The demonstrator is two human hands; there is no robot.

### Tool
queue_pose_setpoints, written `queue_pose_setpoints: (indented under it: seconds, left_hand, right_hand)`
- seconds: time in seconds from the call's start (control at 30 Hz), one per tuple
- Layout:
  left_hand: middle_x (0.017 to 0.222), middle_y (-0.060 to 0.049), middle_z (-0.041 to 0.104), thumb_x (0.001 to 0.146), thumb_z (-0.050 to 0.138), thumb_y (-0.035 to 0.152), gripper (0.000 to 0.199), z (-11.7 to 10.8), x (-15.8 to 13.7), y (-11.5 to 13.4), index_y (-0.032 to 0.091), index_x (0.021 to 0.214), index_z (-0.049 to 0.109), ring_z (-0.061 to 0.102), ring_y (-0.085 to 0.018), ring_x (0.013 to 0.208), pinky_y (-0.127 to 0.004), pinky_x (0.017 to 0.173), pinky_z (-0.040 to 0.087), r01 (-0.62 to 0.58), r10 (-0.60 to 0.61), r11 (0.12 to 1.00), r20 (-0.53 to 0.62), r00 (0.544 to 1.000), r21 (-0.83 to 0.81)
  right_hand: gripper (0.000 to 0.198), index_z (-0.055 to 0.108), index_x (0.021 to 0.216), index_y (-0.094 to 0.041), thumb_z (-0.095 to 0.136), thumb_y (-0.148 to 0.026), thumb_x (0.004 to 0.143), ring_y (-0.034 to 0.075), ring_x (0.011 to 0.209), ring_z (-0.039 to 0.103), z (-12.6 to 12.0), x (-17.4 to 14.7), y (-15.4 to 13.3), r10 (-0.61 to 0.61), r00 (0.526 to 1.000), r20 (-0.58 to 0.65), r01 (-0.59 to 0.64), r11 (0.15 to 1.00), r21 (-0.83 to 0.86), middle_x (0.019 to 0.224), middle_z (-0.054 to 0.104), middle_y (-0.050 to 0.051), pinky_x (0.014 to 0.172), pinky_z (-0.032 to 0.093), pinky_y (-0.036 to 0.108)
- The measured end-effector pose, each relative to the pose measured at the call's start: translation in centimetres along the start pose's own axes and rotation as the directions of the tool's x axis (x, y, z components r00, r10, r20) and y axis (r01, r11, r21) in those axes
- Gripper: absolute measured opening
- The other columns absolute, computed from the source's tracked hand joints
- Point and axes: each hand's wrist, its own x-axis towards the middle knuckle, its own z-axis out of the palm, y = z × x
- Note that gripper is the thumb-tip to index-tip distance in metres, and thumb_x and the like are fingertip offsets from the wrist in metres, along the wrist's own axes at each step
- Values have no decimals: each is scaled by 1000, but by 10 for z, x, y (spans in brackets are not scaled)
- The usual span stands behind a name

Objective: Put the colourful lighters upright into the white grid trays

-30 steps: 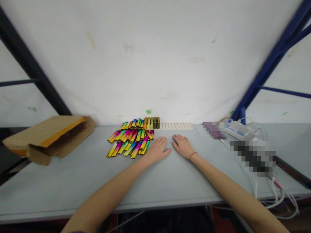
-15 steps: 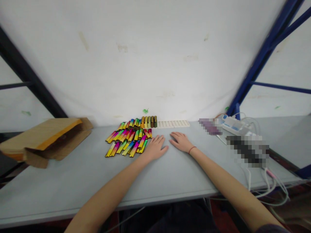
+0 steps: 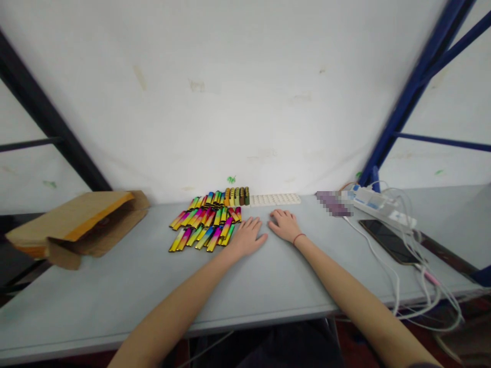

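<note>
My left hand [image 3: 247,238] lies flat on the grey table, fingers out and holding nothing. Just left of it are several shiny metallic tubes [image 3: 205,234] in rainbow and gold colours, laid in rough rows. My right hand [image 3: 284,225] rests palm down beside the left, also with nothing in it, its fingers slightly spread and a thin red band at the wrist. Beyond the hands, against the wall, is a white tray with rows of holes [image 3: 274,199]. Several tubes stand upright [image 3: 237,196] at the tray's left end.
An open cardboard box [image 3: 76,220] lies on the table [image 3: 126,286] at the left. To the right are a phone [image 3: 389,241], white cables [image 3: 397,286], a white power strip [image 3: 383,207] and a blurred purple item [image 3: 333,203]. Blue rack posts [image 3: 412,102] rise at the right.
The view has shifted slightly. Both hands stay resting on the table, the right one's fingers perhaps a little more bent. The tubes and tray have not moved.
</note>
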Motion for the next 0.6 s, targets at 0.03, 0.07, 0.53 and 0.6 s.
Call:
queue_pose_setpoints:
  seconds: [0.03, 0.07, 0.53, 0.6]
  left_hand:
    - [162, -16, 39, 101, 37, 46, 62, 0, 0, 0, 11, 151, 45, 30, -32, 152, -49, 125, 23, -1, 1, 1000, -4, 1000, -1]
    - [162, -16, 39, 101, 38, 46, 61, 1, 0, -1, 11, 151, 45, 30, -32, 152, -49, 125, 23, -2, 2, 1000, -6, 1000, -1]
    - [162, -16, 37, 101, 39, 46, 63, -4, -1, 2, 9, 152, 43, 28, -31, 153, -48, 126, 21, 10, -10, 1000, 22, 1000, 1]
    - [163, -15, 36, 101, 38, 46, 63, -4, -1, 2, 10, 152, 43, 28, -31, 154, -47, 126, 21, 12, -12, 1000, 21, 1000, 5]
  right_hand:
    - [34, 62, 124, -22, 47, -40, 99, 28, 122, 52, 0, 0, 2, -17, 1000, 4, 17, 1000, 15, 138, 62, 9, 101, 38, 44]
    - [35, 62, 125, -22, 47, -40, 99, 28, 124, 52, 0, -1, 4, -33, 999, 8, 33, 999, 27, 139, 61, 9, 102, 37, 44]
    - [39, 62, 132, -22, 51, -41, 99, 29, 129, 52, 6, 0, 15, -82, 997, 4, 81, 994, 71, 144, 60, 10, 107, 38, 46]
    - [38, 64, 129, -22, 54, -41, 97, 28, 127, 55, 6, 6, 19, -64, 998, 7, 63, 993, 104, 140, 63, 8, 107, 40, 43]
